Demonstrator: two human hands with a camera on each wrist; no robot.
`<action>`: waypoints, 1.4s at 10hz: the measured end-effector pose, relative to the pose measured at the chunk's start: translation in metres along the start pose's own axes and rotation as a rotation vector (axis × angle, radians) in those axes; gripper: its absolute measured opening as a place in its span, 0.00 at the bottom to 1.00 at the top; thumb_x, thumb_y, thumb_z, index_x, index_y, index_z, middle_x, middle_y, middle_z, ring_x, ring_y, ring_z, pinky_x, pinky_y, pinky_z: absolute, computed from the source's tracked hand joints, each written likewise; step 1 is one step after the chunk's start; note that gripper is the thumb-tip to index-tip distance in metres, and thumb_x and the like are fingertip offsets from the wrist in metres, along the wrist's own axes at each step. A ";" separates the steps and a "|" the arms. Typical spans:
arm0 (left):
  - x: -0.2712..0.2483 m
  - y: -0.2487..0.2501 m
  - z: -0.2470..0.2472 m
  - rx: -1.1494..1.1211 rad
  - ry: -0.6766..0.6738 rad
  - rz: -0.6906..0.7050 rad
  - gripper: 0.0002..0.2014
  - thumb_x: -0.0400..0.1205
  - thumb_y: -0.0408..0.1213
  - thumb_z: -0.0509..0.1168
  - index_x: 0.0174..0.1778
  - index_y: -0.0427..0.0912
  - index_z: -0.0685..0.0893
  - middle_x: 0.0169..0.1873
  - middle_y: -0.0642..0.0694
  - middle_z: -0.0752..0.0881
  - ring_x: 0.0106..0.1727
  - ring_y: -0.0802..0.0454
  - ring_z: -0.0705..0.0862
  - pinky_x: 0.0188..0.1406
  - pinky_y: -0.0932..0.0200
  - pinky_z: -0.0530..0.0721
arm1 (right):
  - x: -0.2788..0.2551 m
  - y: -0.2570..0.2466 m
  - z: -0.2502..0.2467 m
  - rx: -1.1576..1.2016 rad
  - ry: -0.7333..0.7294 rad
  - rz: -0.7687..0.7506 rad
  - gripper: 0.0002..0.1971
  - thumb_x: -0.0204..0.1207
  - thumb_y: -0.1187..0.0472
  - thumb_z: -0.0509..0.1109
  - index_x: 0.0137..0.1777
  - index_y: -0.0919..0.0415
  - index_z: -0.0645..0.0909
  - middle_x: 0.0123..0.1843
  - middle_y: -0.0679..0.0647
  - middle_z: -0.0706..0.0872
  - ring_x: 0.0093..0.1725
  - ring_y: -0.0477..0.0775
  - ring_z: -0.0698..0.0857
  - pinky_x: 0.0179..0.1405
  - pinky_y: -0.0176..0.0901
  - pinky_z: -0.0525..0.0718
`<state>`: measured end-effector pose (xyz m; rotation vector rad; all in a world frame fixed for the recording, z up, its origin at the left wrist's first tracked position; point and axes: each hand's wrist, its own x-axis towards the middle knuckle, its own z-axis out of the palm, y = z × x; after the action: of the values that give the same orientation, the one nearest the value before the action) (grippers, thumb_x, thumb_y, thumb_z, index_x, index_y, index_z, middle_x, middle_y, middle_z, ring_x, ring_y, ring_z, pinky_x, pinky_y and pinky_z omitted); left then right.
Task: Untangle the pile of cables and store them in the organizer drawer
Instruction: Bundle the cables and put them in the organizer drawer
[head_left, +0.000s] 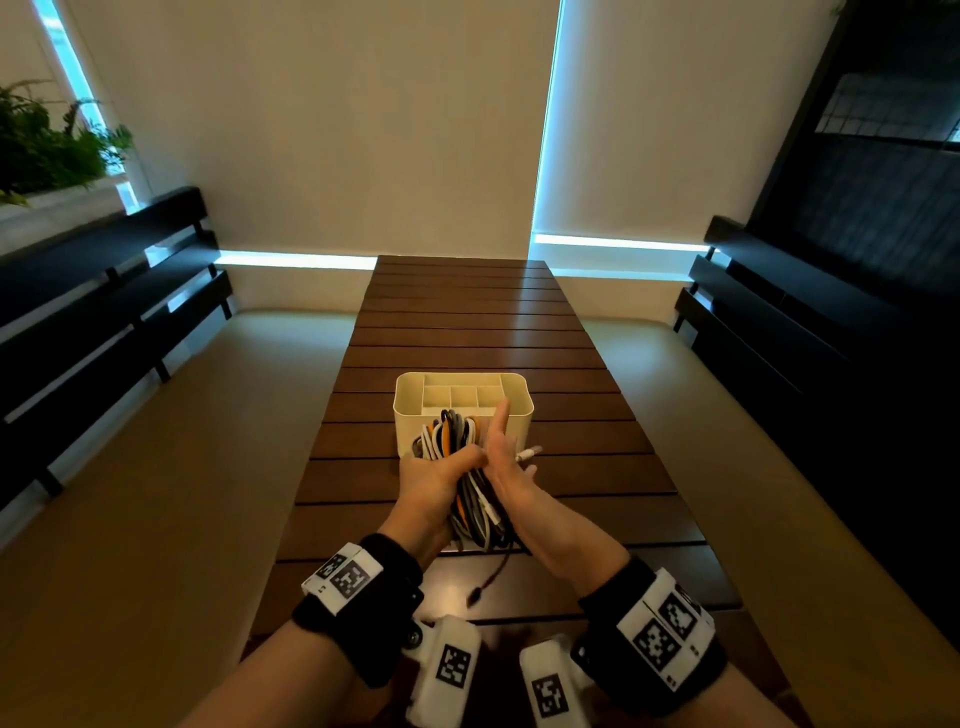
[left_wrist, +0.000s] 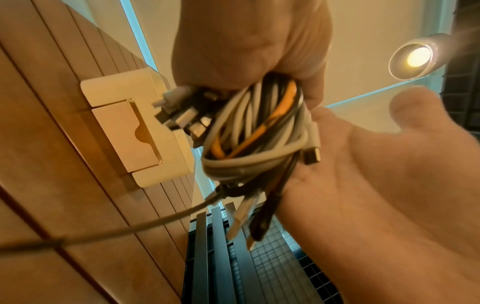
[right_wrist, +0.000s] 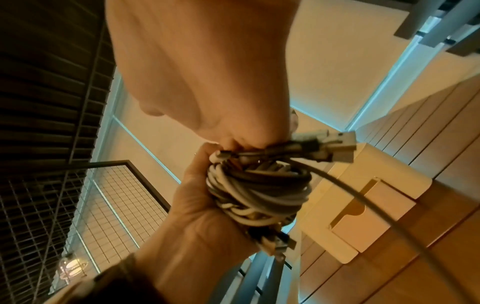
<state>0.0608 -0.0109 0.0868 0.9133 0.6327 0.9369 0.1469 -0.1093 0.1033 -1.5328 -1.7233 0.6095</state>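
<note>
A tangled cable bundle (head_left: 464, 478) of white, grey, black and orange leads is held above the slatted wooden surface (head_left: 467, 332), between both hands. The left hand (head_left: 434, 480) is wrapped around the bundle, fingers (right_wrist: 205, 164) curled round the coils and the thumb laid across the top. The right hand (head_left: 506, 467) is pressed flat against the bundle's other side; its fingers (head_left: 500, 418) are kept straight and spread, with no curl seen. Several USB plugs (right_wrist: 335, 148) are seen sticking out beyond the left fingers, toward the organizer. One grey cable end (head_left: 491, 574) is left hanging below the hands, its plug just above or on the surface; which cannot be told. The cream organizer (head_left: 415, 402), with open compartments on top and a closed front drawer (left_wrist: 130, 135), is stood on the surface just past the fingertips. No cable is seen inside its compartments.
</note>
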 end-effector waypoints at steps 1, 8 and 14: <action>0.001 0.002 0.002 0.069 0.024 0.031 0.12 0.73 0.16 0.67 0.50 0.29 0.86 0.44 0.33 0.89 0.45 0.39 0.89 0.45 0.49 0.90 | 0.027 -0.004 0.010 0.534 0.090 0.183 0.48 0.57 0.18 0.54 0.72 0.23 0.31 0.83 0.44 0.42 0.80 0.41 0.50 0.81 0.54 0.53; 0.017 0.007 -0.007 0.066 0.150 0.020 0.09 0.72 0.16 0.66 0.47 0.24 0.81 0.35 0.32 0.81 0.26 0.47 0.84 0.28 0.57 0.86 | -0.027 0.046 0.006 0.669 -0.046 0.544 0.19 0.85 0.52 0.52 0.54 0.66 0.78 0.32 0.54 0.80 0.32 0.45 0.81 0.39 0.34 0.81; 0.016 -0.001 -0.013 0.193 0.233 0.051 0.12 0.69 0.16 0.69 0.46 0.31 0.83 0.35 0.41 0.86 0.36 0.47 0.87 0.37 0.54 0.88 | -0.012 -0.023 -0.058 -0.442 -0.285 0.043 0.11 0.79 0.52 0.65 0.54 0.55 0.86 0.42 0.50 0.89 0.37 0.45 0.84 0.39 0.33 0.80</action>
<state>0.0588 0.0077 0.0783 1.0023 0.9142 1.0504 0.1776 -0.1322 0.1537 -1.8582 -2.1522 0.5077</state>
